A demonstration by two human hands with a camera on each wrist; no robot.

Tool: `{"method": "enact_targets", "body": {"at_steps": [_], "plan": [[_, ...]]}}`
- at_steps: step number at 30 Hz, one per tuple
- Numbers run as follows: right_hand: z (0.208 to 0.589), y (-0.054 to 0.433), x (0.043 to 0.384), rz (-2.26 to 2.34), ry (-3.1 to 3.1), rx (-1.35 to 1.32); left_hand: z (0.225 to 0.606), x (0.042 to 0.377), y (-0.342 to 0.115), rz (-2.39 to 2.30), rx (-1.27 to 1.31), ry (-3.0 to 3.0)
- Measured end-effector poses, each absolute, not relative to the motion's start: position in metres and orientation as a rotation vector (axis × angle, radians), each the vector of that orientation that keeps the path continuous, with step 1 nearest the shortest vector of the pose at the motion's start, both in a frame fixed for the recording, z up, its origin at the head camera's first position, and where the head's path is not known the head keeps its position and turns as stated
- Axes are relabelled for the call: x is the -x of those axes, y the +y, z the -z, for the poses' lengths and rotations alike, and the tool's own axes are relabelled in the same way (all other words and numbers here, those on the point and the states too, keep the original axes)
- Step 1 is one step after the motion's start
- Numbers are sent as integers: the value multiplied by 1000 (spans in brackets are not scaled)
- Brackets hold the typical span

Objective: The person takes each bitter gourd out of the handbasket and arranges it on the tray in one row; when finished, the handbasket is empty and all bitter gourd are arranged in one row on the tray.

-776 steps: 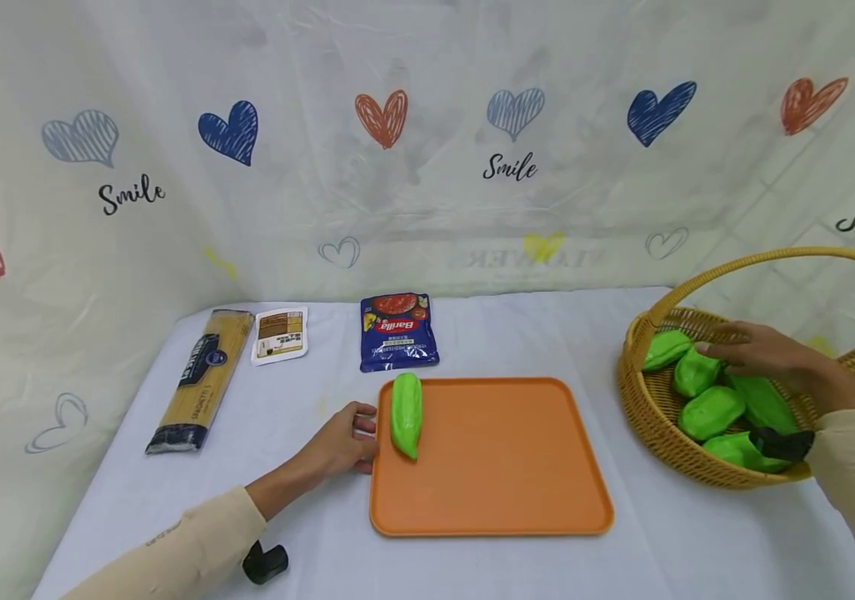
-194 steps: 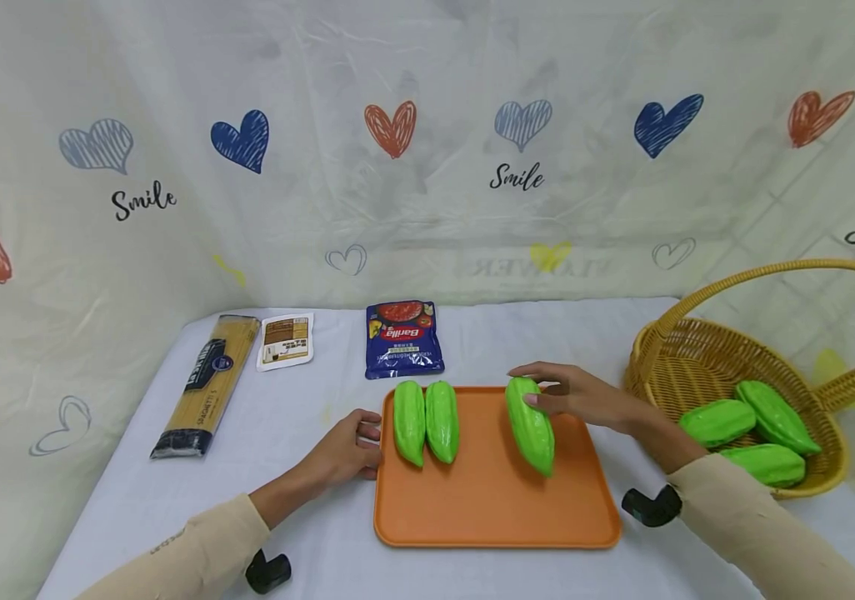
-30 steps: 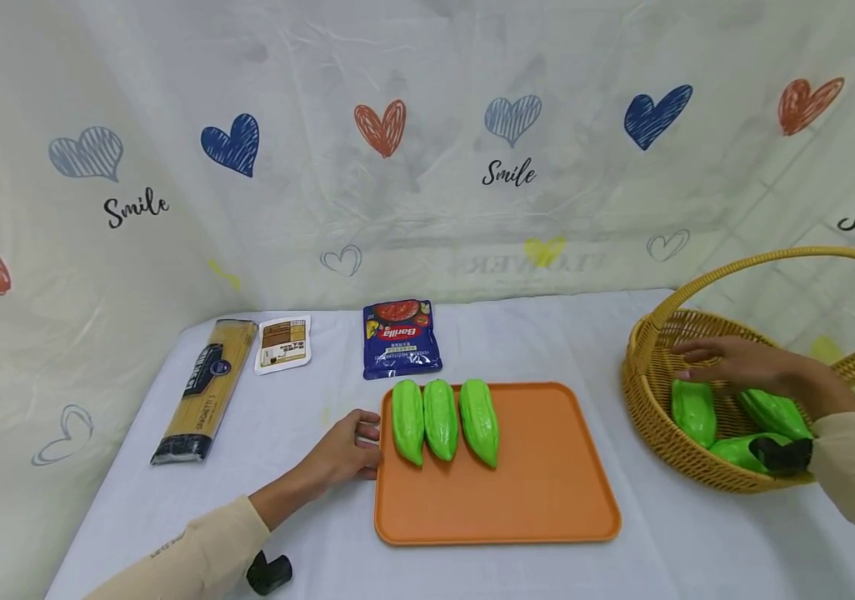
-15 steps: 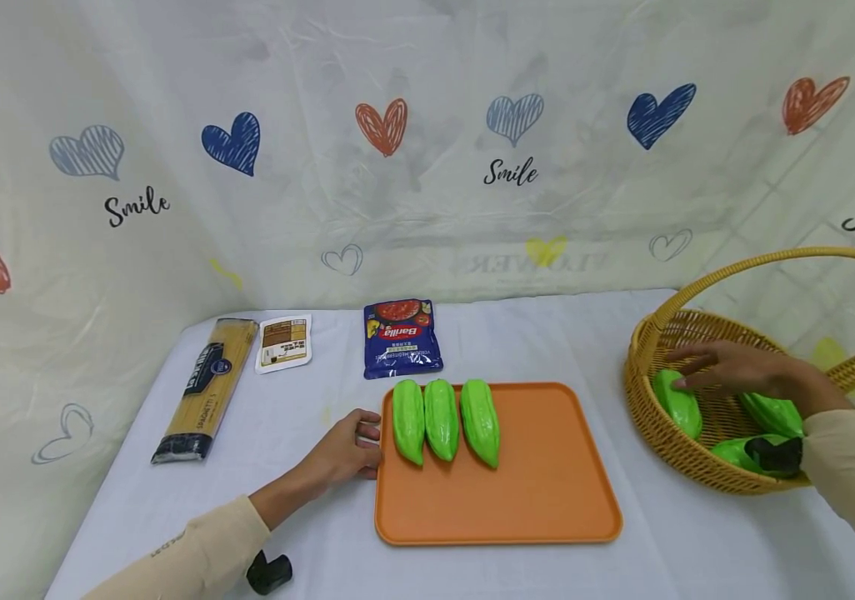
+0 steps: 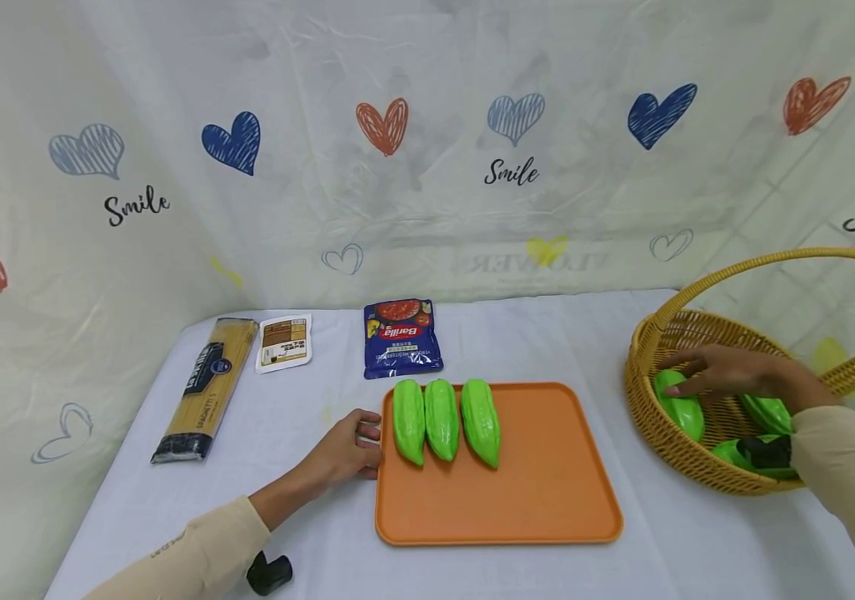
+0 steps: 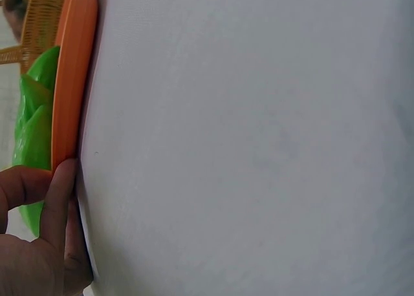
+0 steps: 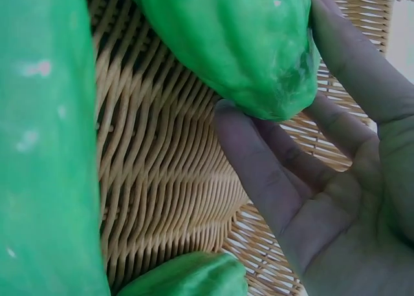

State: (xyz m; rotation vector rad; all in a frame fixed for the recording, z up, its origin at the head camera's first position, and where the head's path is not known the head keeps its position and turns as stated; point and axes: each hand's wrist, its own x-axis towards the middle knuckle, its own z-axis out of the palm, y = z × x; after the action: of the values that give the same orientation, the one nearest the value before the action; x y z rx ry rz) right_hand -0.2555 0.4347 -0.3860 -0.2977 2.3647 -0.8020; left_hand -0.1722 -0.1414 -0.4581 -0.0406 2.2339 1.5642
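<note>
My left hand [image 5: 345, 447] holds the left edge of an orange tray [image 5: 532, 508]; in the left wrist view, fingers [image 6: 59, 199] are against the rim. Three glossy green, ridged gourds with pointed ends lie side by side on the tray's left half; the middle one [image 5: 442, 421] nearly touches the left one [image 5: 408, 421]. Inside the wicker basket [image 5: 667, 450], my right hand [image 5: 735, 371] grips another green gourd [image 5: 678, 408] by its far end. The right wrist view has thumb and fingers around the end of this gourd [image 7: 239, 44].
Two more gourds lie in the basket, partly hidden by the right arm; one is the near gourd [image 5: 735, 454]. The basket's tall handle [image 5: 787, 257] arches above. Behind the tray lie a blue sauce pouch [image 5: 402, 340], a small white packet [image 5: 283, 343] and a spaghetti pack [image 5: 206, 392].
Since the first frame, two gourds have joined the single one on the tray. In the last second, the right hand has shifted a gourd toward the basket's left wall. The left hand stays put.
</note>
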Motion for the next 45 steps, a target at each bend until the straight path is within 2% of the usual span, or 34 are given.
{"method": "enact_targets", "body": {"at_steps": [45], "plan": [[379, 437, 250, 879, 2395, 317, 461, 175, -142, -1581, 22, 2214]]}}
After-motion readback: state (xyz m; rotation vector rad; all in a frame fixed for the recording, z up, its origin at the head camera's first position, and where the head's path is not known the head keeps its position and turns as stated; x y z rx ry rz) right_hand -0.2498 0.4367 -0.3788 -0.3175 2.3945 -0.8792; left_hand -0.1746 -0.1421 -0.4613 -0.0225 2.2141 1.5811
